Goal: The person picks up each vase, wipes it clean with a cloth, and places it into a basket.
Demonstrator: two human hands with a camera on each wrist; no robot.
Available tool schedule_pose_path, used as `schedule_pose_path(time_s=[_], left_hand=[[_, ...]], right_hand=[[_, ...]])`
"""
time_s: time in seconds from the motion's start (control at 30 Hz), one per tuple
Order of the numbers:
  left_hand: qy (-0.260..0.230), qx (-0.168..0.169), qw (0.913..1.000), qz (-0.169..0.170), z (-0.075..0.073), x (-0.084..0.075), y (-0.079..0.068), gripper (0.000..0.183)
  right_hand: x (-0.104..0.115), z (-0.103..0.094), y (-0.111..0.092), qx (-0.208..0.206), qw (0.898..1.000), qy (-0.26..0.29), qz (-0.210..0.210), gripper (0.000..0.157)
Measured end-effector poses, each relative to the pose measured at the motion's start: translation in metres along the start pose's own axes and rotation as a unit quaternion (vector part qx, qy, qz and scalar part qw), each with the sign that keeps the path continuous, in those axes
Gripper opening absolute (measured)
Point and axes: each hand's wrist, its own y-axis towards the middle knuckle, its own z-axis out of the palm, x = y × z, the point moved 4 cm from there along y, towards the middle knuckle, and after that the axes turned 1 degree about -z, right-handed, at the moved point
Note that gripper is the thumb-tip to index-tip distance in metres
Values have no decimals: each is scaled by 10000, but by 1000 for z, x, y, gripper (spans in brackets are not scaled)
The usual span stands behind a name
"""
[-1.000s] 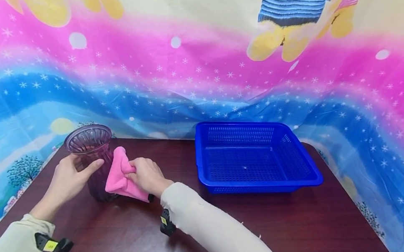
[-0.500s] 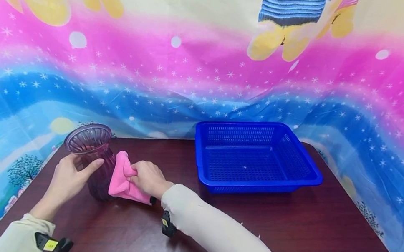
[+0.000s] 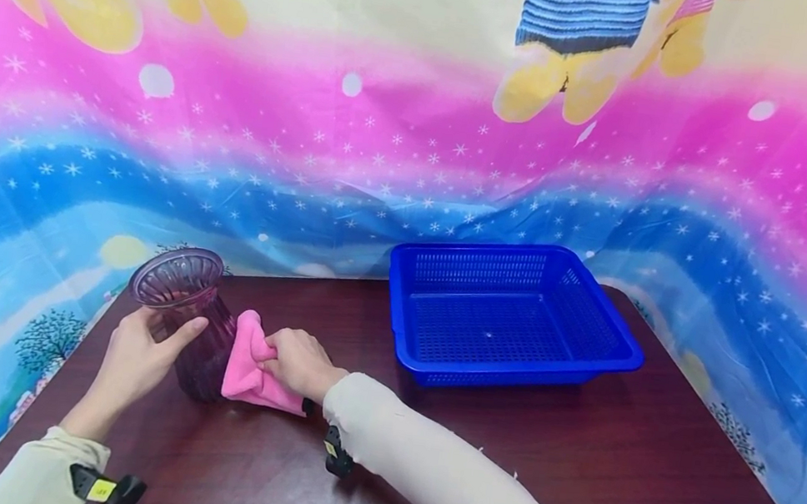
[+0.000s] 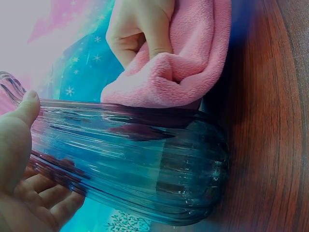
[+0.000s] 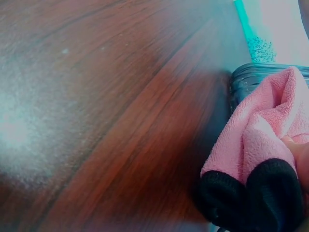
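A purple ribbed glass vase point(image 3: 202, 353) with a flared rim stands upright at the left of the table. My left hand point(image 3: 145, 355) grips it just under the rim, thumb on the near side and fingers round the far side, as the left wrist view also shows. In my right hand point(image 3: 301, 364) is a bunched pink cloth point(image 3: 255, 377), pinched between thumb and fingers. The cloth lies against the vase's right side, low on its body, in the left wrist view. Black edging point(image 5: 275, 193) hangs from the cloth in the right wrist view.
A blue plastic basket point(image 3: 403, 344) with perforated walls stands at the back right of the dark wooden table point(image 3: 499, 457). Behind the table hangs a printed curtain point(image 3: 388, 132) with snowflakes and cartoon figures.
My right hand has moved the pink cloth slightly right and down along the vase's side. The left hand and the vase have stayed in place.
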Motion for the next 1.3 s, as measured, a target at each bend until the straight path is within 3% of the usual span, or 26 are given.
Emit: schedule_pose_path(time_s=[0.23,0.47,0.57,0.77,1.0,1.3], left_hand=[[-38,6,10000,-10,1,1,0,55],[-67,23,10000,-21,1,0,-1,55],[-72,19,10000,-31,1,0,0,55],[-52,53,10000,-28,1,0,-1,56],[-3,58,10000,-35,1,0,-1,57],[-34,62,10000,-59,1,1,-1,58]], right_hand=[[-5,6,0,-18,9999,-140,8,9],[-6,10,-3,82,9997,-233,6,45],[-6,10,-4,78,9997,-243,-18,49],[-7,12,-5,141,9994,-307,-32,41],[-9,14,-6,153,9994,-310,19,7],[-9,14,-7,201,9995,-244,44,10]])
